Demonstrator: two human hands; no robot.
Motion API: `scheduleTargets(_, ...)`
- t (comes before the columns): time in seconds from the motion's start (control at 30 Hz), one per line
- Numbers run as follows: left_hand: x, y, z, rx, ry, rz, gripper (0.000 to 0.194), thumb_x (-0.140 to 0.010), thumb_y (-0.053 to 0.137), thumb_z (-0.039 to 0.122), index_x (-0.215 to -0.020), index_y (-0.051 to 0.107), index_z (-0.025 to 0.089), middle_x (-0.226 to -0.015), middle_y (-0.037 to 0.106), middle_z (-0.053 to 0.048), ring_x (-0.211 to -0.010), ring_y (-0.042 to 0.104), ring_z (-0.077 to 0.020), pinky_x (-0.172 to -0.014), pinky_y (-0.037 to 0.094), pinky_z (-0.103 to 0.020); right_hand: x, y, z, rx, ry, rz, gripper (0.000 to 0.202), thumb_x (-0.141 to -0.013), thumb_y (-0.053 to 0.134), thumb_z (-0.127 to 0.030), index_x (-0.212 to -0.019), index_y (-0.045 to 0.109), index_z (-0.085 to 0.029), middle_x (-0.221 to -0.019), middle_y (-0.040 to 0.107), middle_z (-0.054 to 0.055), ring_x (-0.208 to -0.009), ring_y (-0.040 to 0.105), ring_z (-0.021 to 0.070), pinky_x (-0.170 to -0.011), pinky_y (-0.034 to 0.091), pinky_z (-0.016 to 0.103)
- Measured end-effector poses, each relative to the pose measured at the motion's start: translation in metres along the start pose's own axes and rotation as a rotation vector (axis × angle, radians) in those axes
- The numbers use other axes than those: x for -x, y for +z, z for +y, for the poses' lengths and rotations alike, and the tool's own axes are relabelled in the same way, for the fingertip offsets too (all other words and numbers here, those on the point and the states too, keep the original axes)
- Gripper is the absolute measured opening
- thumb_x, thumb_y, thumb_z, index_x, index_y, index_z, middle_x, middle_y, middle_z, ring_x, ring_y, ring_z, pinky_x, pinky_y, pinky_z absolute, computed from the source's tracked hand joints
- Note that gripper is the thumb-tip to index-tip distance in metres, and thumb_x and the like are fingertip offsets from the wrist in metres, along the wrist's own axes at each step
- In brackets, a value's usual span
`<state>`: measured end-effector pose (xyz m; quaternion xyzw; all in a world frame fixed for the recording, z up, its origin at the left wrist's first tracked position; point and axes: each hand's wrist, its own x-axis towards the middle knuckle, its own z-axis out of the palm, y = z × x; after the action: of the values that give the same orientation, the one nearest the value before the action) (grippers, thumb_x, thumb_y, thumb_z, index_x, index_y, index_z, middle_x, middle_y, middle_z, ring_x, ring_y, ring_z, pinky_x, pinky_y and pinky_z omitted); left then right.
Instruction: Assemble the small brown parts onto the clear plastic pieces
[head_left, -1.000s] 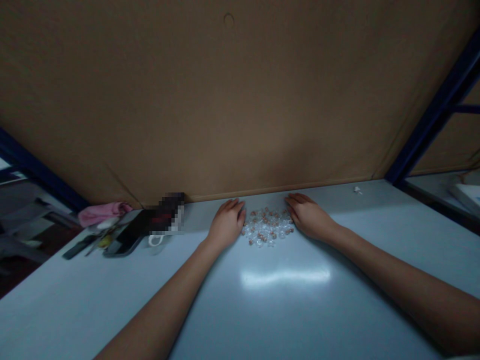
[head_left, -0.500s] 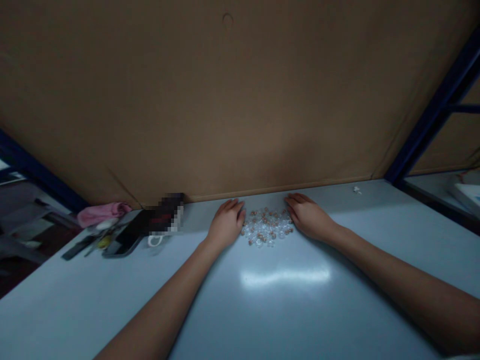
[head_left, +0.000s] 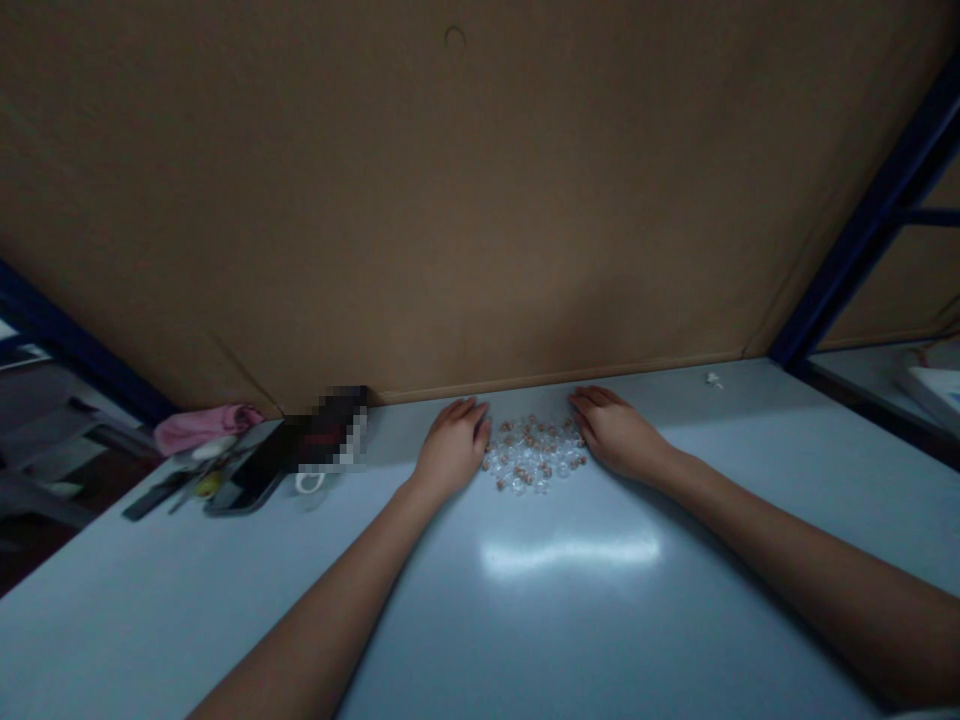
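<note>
By the back edge of the surface (head_left: 570, 640), small pieces (head_left: 531, 456) are heaped, apparently none lifted, between left hand (head_left: 453, 446) and right hand (head_left: 619, 432), both unclenched.

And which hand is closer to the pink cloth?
Left. The left hand is to the right of the pink cloth, with other things between them. The right hand is farther right, across the pile of little clear pieces.

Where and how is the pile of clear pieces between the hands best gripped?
The pile is low, loose and spread out, so probably best cupped at its left and right edges, coming in from both sides, where the left hand and right hand lie.
</note>
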<state>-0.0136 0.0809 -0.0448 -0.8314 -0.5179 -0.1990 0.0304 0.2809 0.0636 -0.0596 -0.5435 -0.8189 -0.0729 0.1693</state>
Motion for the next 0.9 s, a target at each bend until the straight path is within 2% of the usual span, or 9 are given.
scheduleTargets(0.43,-0.0001,0.0012,-0.0012,0.003,0.007,0.007,0.043,-0.107,0.048,0.031,-0.141,0.068,0.015,-0.149,0.064,-0.017,-0.142,0.058,-0.029,-0.124,0.042,-0.048,0.0012,0.0005,0.0,0.013,0.006,0.003,0.044,-0.105,0.043,-0.019,-0.138,0.065,-0.002,-0.144,0.066,0.023,-0.136,0.059,0.0312,-0.122,0.04,0.039)
scheduleTargets(0.7,0.0,0.0001,0.001,0.004,-0.004,-0.001,0.044,-0.107,0.048,0.029,-0.142,0.068,0.011,-0.151,0.062,-0.019,-0.143,0.057,-0.0298,-0.126,0.04,-0.047,0.0012,-0.0009,-0.0009,0.011,0.005,-0.001,0.044,-0.105,0.042,-0.019,-0.139,0.065,-0.002,-0.143,0.066,0.023,-0.137,0.059,0.0312,-0.122,0.04,0.038)
scheduleTargets(0.9,0.0003,0.0004,-0.0004,0.001,0.001,-0.003,0.043,-0.107,0.048,0.031,-0.142,0.067,0.014,-0.152,0.062,-0.018,-0.144,0.055,-0.0295,-0.125,0.04,-0.047,0.001,-0.0021,-0.0007,-0.023,0.007,-0.004,0.041,-0.105,0.044,-0.019,-0.135,0.068,-0.004,-0.142,0.067,0.023,-0.136,0.059,0.0308,-0.12,0.04,0.038)
